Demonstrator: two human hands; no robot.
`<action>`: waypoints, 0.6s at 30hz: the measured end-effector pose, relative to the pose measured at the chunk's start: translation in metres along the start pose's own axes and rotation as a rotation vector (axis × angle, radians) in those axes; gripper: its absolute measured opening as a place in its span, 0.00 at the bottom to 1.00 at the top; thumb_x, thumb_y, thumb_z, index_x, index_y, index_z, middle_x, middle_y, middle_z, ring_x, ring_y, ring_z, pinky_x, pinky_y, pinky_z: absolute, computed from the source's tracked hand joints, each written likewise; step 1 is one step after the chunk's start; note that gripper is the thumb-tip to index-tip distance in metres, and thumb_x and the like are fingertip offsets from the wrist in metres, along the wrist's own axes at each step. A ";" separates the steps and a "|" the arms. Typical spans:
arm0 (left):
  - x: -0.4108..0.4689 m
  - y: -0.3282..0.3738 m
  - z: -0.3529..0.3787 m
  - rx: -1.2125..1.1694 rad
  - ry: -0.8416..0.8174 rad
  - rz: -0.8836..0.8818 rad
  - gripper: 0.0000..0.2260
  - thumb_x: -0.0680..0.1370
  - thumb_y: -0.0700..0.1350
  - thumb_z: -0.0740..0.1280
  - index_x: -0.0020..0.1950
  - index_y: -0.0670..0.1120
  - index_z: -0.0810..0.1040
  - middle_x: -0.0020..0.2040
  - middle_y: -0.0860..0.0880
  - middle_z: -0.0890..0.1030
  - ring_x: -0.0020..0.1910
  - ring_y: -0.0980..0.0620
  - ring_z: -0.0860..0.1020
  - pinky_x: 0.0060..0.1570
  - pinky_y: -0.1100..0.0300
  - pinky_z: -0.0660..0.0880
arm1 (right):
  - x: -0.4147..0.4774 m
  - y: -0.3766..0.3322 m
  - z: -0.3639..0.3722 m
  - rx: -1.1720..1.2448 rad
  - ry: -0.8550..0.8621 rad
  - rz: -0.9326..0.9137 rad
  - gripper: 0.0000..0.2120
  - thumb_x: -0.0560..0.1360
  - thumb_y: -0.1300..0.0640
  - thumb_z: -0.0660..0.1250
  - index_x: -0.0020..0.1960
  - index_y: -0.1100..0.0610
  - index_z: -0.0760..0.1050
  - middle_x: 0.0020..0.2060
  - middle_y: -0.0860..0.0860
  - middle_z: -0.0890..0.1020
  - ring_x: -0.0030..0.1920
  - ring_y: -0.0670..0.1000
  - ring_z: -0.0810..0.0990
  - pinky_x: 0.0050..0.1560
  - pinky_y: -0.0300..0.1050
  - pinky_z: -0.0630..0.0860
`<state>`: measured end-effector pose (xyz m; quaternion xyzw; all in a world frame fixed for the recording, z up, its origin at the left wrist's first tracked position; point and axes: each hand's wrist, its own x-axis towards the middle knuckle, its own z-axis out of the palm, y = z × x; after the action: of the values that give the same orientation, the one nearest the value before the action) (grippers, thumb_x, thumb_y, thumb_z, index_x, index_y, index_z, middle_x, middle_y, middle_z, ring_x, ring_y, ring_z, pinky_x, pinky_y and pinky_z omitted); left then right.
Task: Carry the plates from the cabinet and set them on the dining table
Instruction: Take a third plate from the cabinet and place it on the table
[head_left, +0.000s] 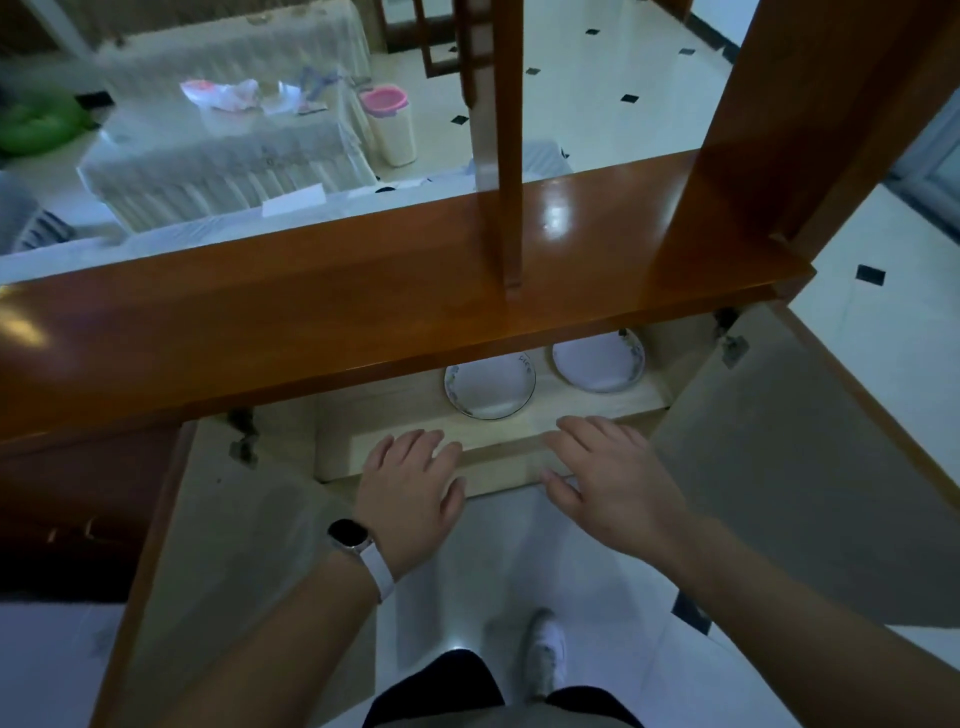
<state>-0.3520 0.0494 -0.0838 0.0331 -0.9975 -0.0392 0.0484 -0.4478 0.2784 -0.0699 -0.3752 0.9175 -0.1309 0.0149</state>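
Observation:
Two white plates with a floral rim lie side by side on the pale shelf (395, 426) inside the open cabinet: the left plate (488, 387) and the right plate (597, 364), both partly hidden under the wooden cabinet top (311, 322). My left hand (410, 488), with a watch on its wrist, hovers open at the shelf's front edge, below and left of the left plate. At the same edge my right hand (608, 478) is spread open, just below the right plate. Neither hand touches a plate.
Both cabinet doors stand open, the left door (218, 545) and the right door (789, 457). A wooden post (509, 156) rises from the cabinet top. Beyond it stand a cloth-covered table (218, 140) and a pink-lidded bin (392, 124). My feet are on the white tiled floor.

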 end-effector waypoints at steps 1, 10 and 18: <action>0.005 -0.001 0.004 0.000 -0.018 -0.003 0.18 0.75 0.52 0.59 0.56 0.45 0.82 0.56 0.44 0.82 0.56 0.41 0.79 0.58 0.44 0.74 | 0.003 0.005 0.004 0.004 -0.009 0.004 0.18 0.76 0.46 0.66 0.61 0.55 0.78 0.60 0.53 0.80 0.59 0.56 0.77 0.56 0.53 0.74; 0.044 -0.026 0.065 -0.071 -0.144 -0.045 0.16 0.74 0.50 0.64 0.57 0.44 0.81 0.55 0.43 0.83 0.54 0.40 0.80 0.55 0.45 0.73 | 0.029 0.039 0.060 0.028 -0.105 0.117 0.20 0.77 0.46 0.63 0.63 0.56 0.76 0.60 0.52 0.79 0.60 0.56 0.75 0.58 0.52 0.69; 0.085 -0.065 0.158 -0.189 -0.256 -0.191 0.19 0.78 0.52 0.62 0.67 0.46 0.75 0.64 0.44 0.78 0.62 0.41 0.73 0.57 0.49 0.71 | 0.070 0.071 0.140 0.032 -0.107 0.187 0.19 0.75 0.48 0.68 0.61 0.58 0.78 0.57 0.56 0.81 0.56 0.60 0.78 0.52 0.53 0.73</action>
<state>-0.4485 -0.0089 -0.2376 0.1178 -0.9797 -0.1410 -0.0801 -0.5293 0.2463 -0.2182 -0.2940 0.9442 -0.1236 0.0821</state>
